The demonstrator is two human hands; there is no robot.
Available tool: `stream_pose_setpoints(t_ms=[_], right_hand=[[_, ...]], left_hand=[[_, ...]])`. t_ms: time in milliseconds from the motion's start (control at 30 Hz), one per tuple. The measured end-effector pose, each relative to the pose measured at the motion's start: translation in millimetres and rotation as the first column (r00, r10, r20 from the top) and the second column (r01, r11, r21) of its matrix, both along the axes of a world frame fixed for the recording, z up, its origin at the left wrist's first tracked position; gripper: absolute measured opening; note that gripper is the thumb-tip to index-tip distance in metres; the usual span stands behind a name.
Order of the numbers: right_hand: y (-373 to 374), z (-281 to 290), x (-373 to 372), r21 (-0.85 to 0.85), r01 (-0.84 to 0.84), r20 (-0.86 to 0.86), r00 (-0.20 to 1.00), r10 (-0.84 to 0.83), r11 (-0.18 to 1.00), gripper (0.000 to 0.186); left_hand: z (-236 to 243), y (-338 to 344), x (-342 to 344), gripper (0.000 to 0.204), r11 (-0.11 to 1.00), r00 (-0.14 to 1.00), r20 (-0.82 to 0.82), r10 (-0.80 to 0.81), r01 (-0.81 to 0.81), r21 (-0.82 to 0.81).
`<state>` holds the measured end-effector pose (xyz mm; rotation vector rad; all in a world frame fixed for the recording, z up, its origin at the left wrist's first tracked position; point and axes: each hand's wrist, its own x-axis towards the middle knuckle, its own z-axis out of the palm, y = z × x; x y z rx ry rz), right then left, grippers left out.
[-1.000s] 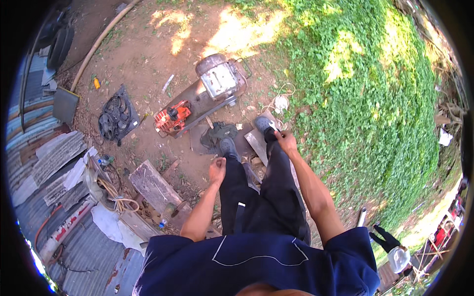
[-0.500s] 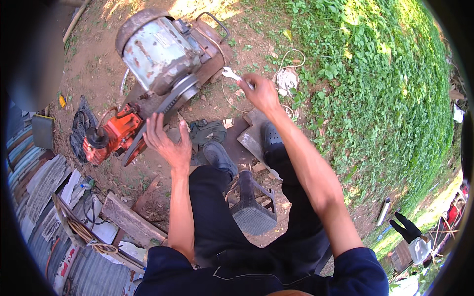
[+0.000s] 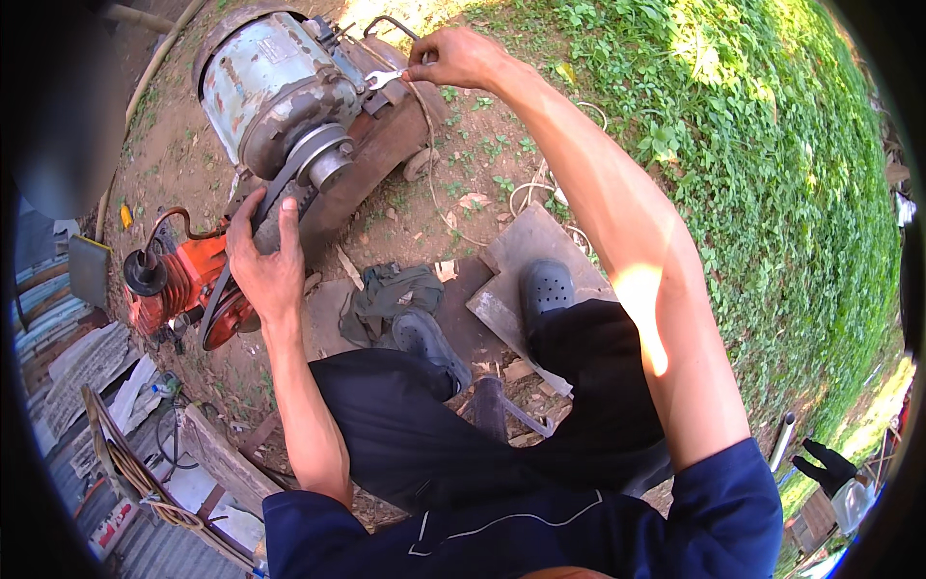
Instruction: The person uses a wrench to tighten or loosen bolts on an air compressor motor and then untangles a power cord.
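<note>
**Wrench at the motor, palm on the belt**

Head view: the right hand [image 3: 461, 58] is closed around the handle of a small silver wrench [image 3: 386, 77], fingers wrapped tight over the shaft. The open jaw end of the wrench sticks out to the left of the fist and meets the top edge of the rusty base frame [image 3: 386, 145], just beside the body of the large grey electric motor [image 3: 275, 92]. Whether the jaw end sits on a bolt cannot be told.

The left hand [image 3: 265, 265] lies flat with fingers spread, gripping nothing, its palm and fingertips pressed on the black drive belt [image 3: 280, 188]. Just above the fingertips the belt runs round the motor's pulley [image 3: 323, 159]. Down and to the left of the palm the belt goes to the orange wheel [image 3: 230, 318] of a small orange compressor pump [image 3: 178, 280], which sits just beside the wrist.

Below and to the right of the left hand, a dark crumpled cloth [image 3: 391, 294] lies on the dirt. Beyond it the person's two dark shoes rest near a flat grey slab [image 3: 521, 246], well below the right hand. A green bank of low plants [image 3: 772, 193] spreads to the right of the outstretched right arm. Corrugated sheets [image 3: 87, 357] and scrap wood lie below and left of the pump.
</note>
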<state>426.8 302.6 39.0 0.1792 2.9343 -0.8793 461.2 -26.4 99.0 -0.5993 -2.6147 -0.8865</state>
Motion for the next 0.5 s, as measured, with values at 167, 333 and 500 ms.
stream_pose_setpoints(t_ms=[167, 333, 500], right_hand=[[-16, -2, 3, 0.015, 0.017, -0.034, 0.999, -0.017, 1.0, 0.035], [-44, 7, 11, 0.118, 0.077, 0.046, 0.995, -0.083, 0.99, 0.032], [-41, 17, 3, 0.209, 0.13, 0.077, 0.986, -0.149, 0.969, 0.031]], left_hand=[[-3, -2, -2, 0.036, 0.996, 0.999, 0.033, -0.007, 0.004, 0.091], [-8, -3, -5, 0.032, 0.99, 0.999, -0.014, 0.031, -0.029, 0.141], [-8, 3, -17, 0.037, 0.987, 0.999, 0.004, -0.037, 0.035, 0.154]])
